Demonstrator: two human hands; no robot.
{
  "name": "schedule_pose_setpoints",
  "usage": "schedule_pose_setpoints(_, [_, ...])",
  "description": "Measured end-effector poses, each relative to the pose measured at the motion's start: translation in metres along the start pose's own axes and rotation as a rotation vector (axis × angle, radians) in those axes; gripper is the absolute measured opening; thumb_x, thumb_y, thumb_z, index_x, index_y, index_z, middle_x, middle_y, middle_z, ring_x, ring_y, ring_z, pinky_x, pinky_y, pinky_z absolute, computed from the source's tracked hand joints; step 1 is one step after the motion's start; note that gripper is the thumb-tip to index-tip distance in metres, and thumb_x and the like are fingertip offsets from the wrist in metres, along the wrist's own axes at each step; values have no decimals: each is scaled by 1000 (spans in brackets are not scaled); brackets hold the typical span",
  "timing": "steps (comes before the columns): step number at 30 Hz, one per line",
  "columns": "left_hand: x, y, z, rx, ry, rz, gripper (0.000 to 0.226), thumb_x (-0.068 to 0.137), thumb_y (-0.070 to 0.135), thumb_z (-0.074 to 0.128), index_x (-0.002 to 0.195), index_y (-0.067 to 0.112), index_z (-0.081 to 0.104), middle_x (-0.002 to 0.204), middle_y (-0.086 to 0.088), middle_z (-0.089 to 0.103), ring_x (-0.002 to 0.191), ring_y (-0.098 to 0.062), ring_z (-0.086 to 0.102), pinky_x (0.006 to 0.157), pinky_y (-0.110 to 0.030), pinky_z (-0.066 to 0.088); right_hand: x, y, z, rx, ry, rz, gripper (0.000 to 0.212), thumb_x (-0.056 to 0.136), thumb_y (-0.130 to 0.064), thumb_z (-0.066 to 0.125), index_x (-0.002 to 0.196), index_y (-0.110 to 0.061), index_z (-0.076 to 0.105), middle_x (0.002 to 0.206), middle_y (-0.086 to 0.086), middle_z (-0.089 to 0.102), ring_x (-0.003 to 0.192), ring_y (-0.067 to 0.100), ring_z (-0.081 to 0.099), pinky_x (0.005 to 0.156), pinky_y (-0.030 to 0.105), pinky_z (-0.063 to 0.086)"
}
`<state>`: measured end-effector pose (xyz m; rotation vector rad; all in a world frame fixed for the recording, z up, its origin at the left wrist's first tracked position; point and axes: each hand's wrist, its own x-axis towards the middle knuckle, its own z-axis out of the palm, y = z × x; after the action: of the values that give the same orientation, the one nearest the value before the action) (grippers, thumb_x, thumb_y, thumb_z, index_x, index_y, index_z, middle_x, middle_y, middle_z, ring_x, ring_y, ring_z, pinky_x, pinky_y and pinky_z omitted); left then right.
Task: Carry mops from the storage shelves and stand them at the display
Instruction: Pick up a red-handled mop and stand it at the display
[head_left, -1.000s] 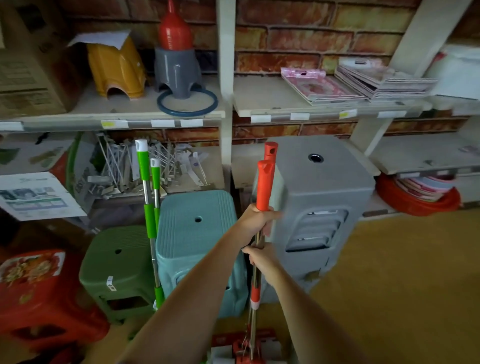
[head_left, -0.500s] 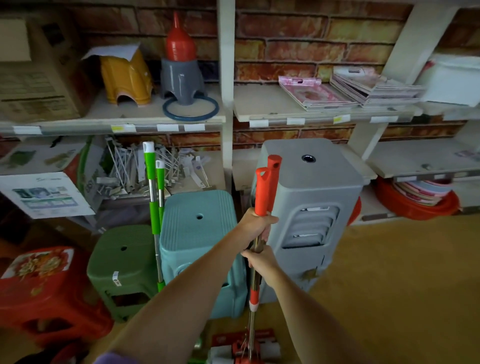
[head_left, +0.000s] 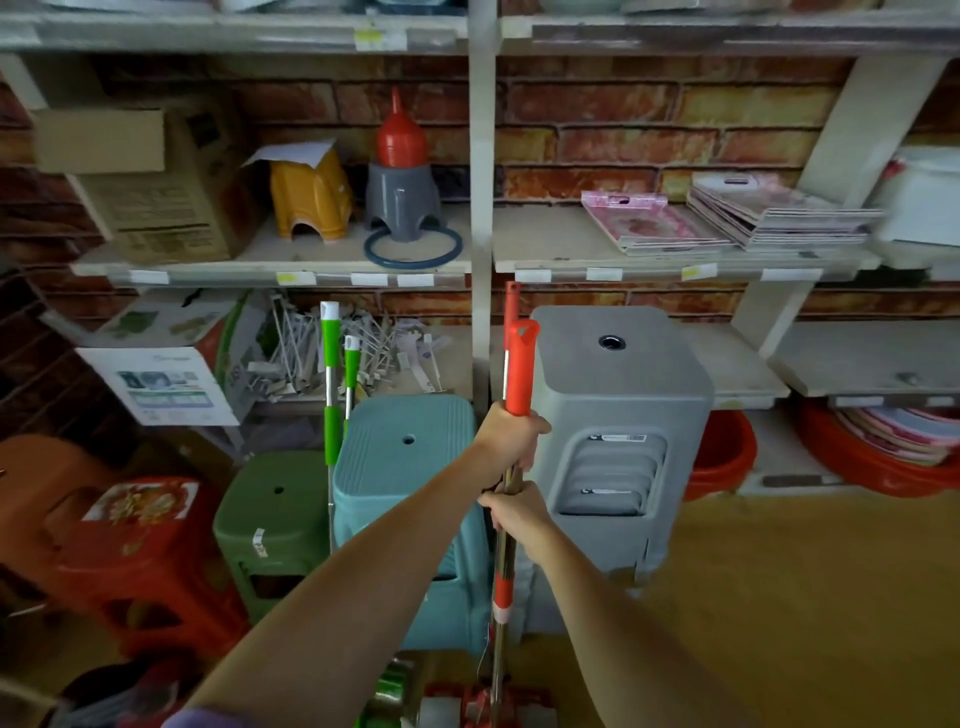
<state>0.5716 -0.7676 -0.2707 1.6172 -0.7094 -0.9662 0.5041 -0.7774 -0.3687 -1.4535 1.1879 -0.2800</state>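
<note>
No text can be read: the shelf-edge price tags (head_left: 369, 279), the cardboard box (head_left: 156, 208) print and the grey stool's sticker (head_left: 618, 439) are all too blurred

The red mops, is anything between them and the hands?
No. The left hand grips the red mops at the orange grip, and the right hand grips the metal poles below.

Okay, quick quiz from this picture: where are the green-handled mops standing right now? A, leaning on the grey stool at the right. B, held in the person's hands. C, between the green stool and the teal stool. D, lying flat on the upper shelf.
C: the green-handled mops stand upright in the gap between the green stool and the teal stool, while both hands hold the red-handled mops.
</note>
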Motion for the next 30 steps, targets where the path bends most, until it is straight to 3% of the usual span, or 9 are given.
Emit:
schedule_pose_setpoints(4, [-18,6,-2,1,41,-20,41,85,-4,62,54,12,42,37,-6,40,30,-20,37,42,-26,36,-8,9,7,31,-21,-44,20,74,-16,67,77,-9,49,61,10,48,54,21,45,50,25,35])
schedule_pose_setpoints(12, [-62,-10,-23,1,94,-34,46,86,-3,61,49,14,41,37,-5,38,31,-20,36,48,-33,37,-41,34,48,154,13,-84,34,71,-14,67,66,-17,34,51,0,38,43,18,34,50,33,29])
schedule_pose_setpoints(16, [-83,-22,-37,-6,97,-44,48,86,-3,61,47,15,41,37,-6,37,32,-20,36,48,-34,36,-58,44,66,154,-6,-95,36,75,-12,67,63,-18,35,50,-2,38,40,15,35,44,28,28])
schedule_pose_setpoints(20, [-105,-21,-60,-35,137,-21,50,86,-5,61,46,15,38,35,-5,35,30,-19,33,45,-30,35,-74,36,84,156,-118,-148,41,73,-9,70,56,-18,34,46,-1,35,41,17,33,49,32,30])
schedule_pose_setpoints(27, [-170,-29,-141,-130,214,-18,60,86,-4,62,36,20,40,37,-2,32,30,-18,30,44,-29,32,-136,12,144,56,-428,-239,27,72,-15,79,56,-8,59,55,12,56,52,18,54,60,29,46])
schedule_pose_setpoints(30, [-206,-37,-186,-166,275,-13,52,85,-5,63,44,17,39,40,-4,31,32,-19,29,42,-26,33,-168,2,187,26,-473,-217,38,75,-10,77,52,-16,48,48,6,46,46,17,45,53,26,39])
